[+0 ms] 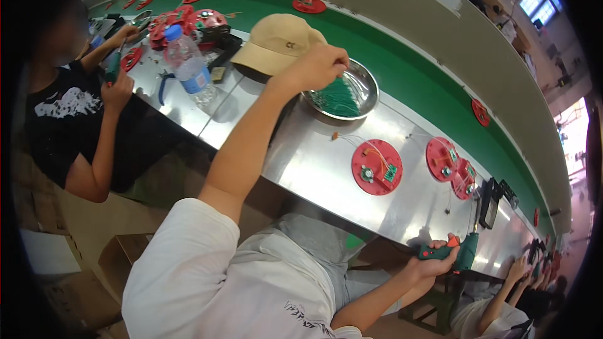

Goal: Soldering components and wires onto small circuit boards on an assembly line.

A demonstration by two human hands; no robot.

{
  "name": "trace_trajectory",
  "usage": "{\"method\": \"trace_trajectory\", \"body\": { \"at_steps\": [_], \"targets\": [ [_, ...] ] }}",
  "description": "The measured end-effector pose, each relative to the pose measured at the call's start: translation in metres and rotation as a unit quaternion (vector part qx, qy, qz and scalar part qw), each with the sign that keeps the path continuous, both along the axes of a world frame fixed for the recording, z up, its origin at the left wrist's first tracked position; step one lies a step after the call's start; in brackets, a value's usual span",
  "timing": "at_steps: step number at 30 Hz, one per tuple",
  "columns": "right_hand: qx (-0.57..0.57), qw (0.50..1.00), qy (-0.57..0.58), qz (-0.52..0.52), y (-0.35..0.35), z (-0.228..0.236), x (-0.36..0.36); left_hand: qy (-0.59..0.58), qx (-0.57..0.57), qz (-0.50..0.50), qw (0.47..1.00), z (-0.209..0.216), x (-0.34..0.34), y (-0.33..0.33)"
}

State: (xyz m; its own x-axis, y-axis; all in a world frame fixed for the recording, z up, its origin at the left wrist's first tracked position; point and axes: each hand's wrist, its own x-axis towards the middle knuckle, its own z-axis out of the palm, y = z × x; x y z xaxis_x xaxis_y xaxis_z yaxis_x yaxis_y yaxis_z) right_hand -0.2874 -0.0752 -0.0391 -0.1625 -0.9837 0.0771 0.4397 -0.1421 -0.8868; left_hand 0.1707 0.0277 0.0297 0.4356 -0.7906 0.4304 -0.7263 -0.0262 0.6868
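My left hand (320, 68) reaches over a round metal bowl (375, 91), its fingers drawn together in a pinch. Whatever lies between the fingertips is hidden. Small green circuit boards (336, 102) with thin silvery leads are heaped in the bowl. My right hand (433, 265), at the table's near edge, is wrapped round a green electric screwdriver (467, 251) with red parts, its bit pointing up and away. Between my hands a red disc (359, 177) lies on the table, carrying a green board, a round part and wires that end in a small orange connector.
A beige cap (273, 41) sits left of the bowl, then a clear bottle (188, 66) with a blue lid. More red discs (443, 157) lie to the right. Others ride on the green belt (421, 78) behind. A co-worker (69, 107) works at left, another person (490, 307) at lower right.
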Motion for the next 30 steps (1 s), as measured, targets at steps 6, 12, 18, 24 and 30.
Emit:
{"method": "trace_trajectory", "body": {
  "at_steps": [6, 12, 18, 24, 30],
  "targets": [
    [-0.063, 0.995, 0.076, -0.033, 0.006, 0.004, 0.014, 0.010, 0.025, 0.001, 1.000, 0.015, -0.010, 0.002],
    [-0.069, 0.993, 0.082, -0.039, 0.002, -0.003, 0.010, -0.074, 0.010, 0.027, 0.997, 0.001, -0.005, 0.002],
    [-0.063, 0.993, 0.096, -0.018, -0.005, -0.005, 0.006, -0.053, 0.120, 0.018, 0.991, 0.003, -0.005, 0.003],
    [-0.054, 0.992, 0.116, 0.002, -0.003, -0.002, 0.007, -0.126, 0.187, 0.034, 0.974, -0.025, -0.007, -0.010],
    [-0.051, 0.991, 0.126, 0.005, -0.003, 0.000, 0.006, -0.176, 0.206, 0.122, 0.955, -0.028, -0.023, -0.020]
  ]
}}
